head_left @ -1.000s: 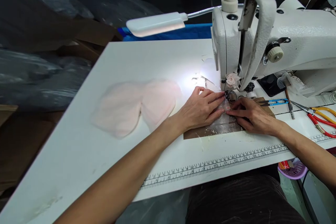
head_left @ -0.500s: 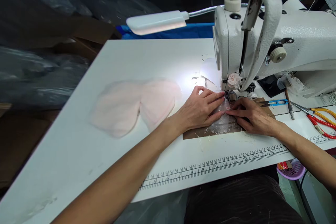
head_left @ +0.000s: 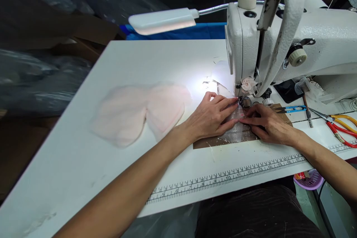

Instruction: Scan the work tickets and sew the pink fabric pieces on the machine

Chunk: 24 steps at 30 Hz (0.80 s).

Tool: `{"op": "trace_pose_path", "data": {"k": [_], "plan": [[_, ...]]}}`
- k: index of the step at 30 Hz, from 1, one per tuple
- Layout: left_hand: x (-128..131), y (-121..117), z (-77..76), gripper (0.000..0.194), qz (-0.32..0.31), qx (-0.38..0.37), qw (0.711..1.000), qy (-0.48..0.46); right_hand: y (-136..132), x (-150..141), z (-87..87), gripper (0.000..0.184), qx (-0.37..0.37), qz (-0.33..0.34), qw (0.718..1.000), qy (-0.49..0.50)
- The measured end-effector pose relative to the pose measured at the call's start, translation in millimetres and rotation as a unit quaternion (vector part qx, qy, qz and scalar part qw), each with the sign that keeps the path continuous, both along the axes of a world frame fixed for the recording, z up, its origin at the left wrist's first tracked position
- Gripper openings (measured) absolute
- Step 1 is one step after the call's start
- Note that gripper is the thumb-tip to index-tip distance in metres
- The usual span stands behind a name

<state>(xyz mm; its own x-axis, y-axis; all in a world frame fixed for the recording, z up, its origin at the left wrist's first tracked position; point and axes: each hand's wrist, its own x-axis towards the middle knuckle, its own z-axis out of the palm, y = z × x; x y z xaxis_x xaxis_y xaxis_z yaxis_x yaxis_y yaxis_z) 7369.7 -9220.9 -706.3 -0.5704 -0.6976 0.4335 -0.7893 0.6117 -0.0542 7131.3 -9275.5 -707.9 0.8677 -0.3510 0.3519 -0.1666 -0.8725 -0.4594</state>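
A small piece of sheer white fabric [head_left: 236,131] lies under the presser foot [head_left: 241,101] of a white sewing machine [head_left: 233,50]. My left hand [head_left: 213,116] rests flat on the fabric's left side, its fingers stretched toward the foot. My right hand [head_left: 263,122] is on the fabric's right side, thumb and forefinger closed together at its edge, the other fingers bent. The two hands nearly meet in front of the foot. Under the fabric is a brown sheet [head_left: 208,142]. The needle tip cannot be made out.
Pale pink sheer fabric [head_left: 122,115] is spread on the white table [head_left: 92,171] at left. Blue thread snips [head_left: 292,109] and red-and-yellow-handled scissors [head_left: 338,126] lie at right. A lamp [head_left: 163,21] hangs over the table; a purple basket [head_left: 311,181] sits below its edge.
The view has shifted slightly. Both hands keep almost the same place and hold by the presser foot, and the sheer fabric shows no clear movement.
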Motion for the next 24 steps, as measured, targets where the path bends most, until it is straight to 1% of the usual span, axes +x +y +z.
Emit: {"op": "trace_pose_path", "data": {"k": [7, 16, 24], "plan": [[-0.5, -0.6, -0.5, 0.037, -0.003, -0.020, 1.000, -0.012, 0.7, 0.3, 3.1, 0.034, -0.002, 0.003, 1.000, 0.002], [-5.4, 0.0, 0.6, 0.036, 0.016, -0.021, 0.999, -0.046, -0.7, -1.7, -0.4, 0.033, 0.002, -0.001, 1.000, 0.003], [-8.1, 0.1, 0.7, 0.035, 0.005, -0.067, 0.997, -0.039, -1.1, -1.9, -0.6, 0.033, 0.004, -0.002, 1.000, 0.004]]}}
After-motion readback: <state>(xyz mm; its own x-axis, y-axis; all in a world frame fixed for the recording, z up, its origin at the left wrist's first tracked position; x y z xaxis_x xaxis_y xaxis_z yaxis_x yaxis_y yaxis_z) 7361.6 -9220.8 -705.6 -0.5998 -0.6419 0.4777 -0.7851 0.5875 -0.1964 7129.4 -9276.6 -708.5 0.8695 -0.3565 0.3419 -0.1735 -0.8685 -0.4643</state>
